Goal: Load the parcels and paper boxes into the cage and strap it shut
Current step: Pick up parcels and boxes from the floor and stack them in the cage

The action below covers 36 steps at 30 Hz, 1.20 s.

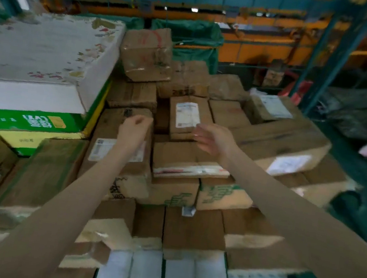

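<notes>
Only one view was supplied, a wide-angle camera worn on the head. It faced forward and steeply down onto the stacked parcels [184, 160] from close above, with the nearest of them filling the lower edge. Both forearms entered from the bottom corners, and the left hand [133, 126] and right hand [211, 139] sat near centre frame. A teal post [317, 63] leaned at the upper right, and the outer margins were blurred.
</notes>
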Available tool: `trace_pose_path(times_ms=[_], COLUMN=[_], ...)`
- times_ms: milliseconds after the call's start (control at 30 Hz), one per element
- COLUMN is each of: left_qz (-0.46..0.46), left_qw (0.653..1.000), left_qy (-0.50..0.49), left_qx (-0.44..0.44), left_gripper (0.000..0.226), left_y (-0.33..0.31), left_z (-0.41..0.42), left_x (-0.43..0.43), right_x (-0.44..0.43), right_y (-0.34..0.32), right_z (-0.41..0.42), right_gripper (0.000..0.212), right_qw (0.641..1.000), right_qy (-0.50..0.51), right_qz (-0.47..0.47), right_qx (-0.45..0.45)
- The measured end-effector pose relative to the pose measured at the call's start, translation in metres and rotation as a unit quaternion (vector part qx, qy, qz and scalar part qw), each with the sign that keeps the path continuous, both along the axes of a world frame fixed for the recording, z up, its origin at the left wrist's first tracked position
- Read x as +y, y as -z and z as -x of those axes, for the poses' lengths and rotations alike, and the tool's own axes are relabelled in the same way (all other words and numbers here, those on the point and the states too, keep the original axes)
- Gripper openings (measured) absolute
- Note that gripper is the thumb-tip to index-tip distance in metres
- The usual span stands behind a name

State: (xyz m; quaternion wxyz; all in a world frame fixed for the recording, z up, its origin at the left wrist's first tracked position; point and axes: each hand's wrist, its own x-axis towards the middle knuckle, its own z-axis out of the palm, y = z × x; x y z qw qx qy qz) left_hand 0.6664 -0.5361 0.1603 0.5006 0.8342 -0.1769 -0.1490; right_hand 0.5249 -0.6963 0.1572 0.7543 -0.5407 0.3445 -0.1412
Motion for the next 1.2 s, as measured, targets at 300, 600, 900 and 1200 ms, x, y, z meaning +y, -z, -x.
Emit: trace_pose_path(times_ms=[300, 600, 900, 1200], left_qz=[0.064, -0.109, -0.19, -0.258], left_qw=[0.957, 0.855, 0.765, 0.643], left_qy=[0.185, 0.397, 0.532, 0.691], left_qx=[0.214, 0.317, 0.31, 0.207], left_gripper=[0.025, 0.026, 0.02, 0.017], left_y=[0.021, 0.099, 0.155, 0.178], left_z=[0.178, 0.419, 0.621, 0.776], left_x=[-0.08, -0.077, -0.015, 0.024], right_x=[-0.005, 0.099, 0.242, 0.359], right_y=[0.034, 0.1, 0.156, 0.179], right_z=[0.232, 0.48, 0.665, 0.791], right_gripper=[0.019, 0.021, 0.02, 0.028], right_qw=[0.986, 0.915, 0.805, 0.65], right_qy=[0.164, 0.387, 0.561, 0.723], right_qz=[-0.025, -0.112, -0.18, -0.218], right_qx=[-0.033, -0.003, 0.071, 0.087])
